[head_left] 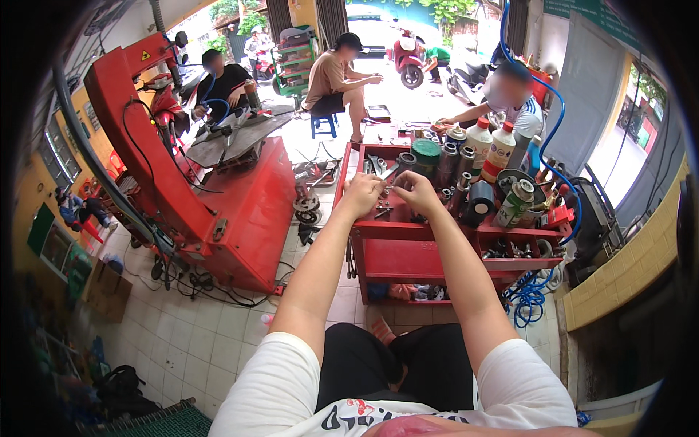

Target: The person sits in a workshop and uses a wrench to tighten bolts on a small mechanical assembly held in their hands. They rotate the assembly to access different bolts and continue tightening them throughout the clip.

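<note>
Both my arms reach out over the top tray of a red tool cart [408,231]. My left hand [362,197] is closed with its fingers curled above the tray. Close to its right, my right hand [416,194] has thumb and fingers pinched together. Whatever lies between the fingers of either hand is too small to make out. Small metal parts [383,210] lie just beneath the hands. Beyond my left hand are wrenches [376,164] in the tray. A green-lidded can [425,153] stands past my right hand, beside several metal sockets [446,164].
Bottles with red caps [501,149] and a spray can [515,204] crowd the cart's right side. A blue air hose [561,116] hangs there. Left stands a red tyre machine [240,218]. A person on a blue stool [324,125] and another beyond the cart [520,109] are nearby.
</note>
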`<move>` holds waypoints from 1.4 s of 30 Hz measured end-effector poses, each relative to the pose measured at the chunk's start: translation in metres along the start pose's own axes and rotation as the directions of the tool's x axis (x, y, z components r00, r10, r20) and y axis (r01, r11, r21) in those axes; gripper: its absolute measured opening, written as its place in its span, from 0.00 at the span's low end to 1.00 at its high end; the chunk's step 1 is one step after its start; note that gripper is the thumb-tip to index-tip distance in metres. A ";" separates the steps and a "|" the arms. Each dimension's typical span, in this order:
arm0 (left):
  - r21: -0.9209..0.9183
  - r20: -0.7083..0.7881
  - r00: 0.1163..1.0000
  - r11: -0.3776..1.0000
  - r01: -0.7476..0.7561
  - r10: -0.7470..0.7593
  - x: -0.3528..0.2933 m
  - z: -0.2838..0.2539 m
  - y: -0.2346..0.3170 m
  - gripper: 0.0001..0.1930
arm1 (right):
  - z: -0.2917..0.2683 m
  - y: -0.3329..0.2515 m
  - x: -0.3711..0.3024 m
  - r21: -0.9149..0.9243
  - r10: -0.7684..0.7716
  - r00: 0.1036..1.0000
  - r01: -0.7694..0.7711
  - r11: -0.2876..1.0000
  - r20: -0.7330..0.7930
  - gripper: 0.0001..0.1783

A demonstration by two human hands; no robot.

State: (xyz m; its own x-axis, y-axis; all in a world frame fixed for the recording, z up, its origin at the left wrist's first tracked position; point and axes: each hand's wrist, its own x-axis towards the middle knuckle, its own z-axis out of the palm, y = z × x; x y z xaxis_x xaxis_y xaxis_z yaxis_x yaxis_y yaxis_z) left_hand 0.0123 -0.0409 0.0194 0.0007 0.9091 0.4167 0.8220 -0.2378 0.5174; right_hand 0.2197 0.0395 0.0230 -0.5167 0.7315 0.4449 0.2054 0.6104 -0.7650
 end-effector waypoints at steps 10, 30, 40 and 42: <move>0.064 -0.008 0.999 0.997 -0.038 0.039 -0.001 0.002 -0.002 0.16 | 0.001 0.005 0.002 0.029 -0.007 1.000 0.007 1.000 0.007 0.13; 0.068 -0.064 0.997 0.997 -0.039 0.043 -0.003 0.003 0.004 0.16 | 0.000 0.012 0.002 0.034 -0.039 0.999 0.039 0.999 0.002 0.13; 0.078 -0.046 0.999 0.997 -0.015 0.019 0.000 0.011 0.000 0.15 | -0.002 0.012 -0.001 0.041 -0.055 0.998 0.055 0.998 0.001 0.12; 0.118 -0.044 0.999 0.993 -0.012 0.017 -0.003 0.010 0.009 0.19 | -0.004 0.016 -0.003 0.027 -0.046 0.999 0.046 0.999 0.002 0.12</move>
State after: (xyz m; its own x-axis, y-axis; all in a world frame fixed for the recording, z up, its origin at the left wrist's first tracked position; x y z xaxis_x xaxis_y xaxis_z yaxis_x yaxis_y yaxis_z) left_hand 0.0252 -0.0420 0.0148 -0.0102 0.8887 0.4584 0.8835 -0.2067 0.4204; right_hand 0.2281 0.0484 0.0110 -0.5277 0.7018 0.4786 0.1590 0.6351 -0.7559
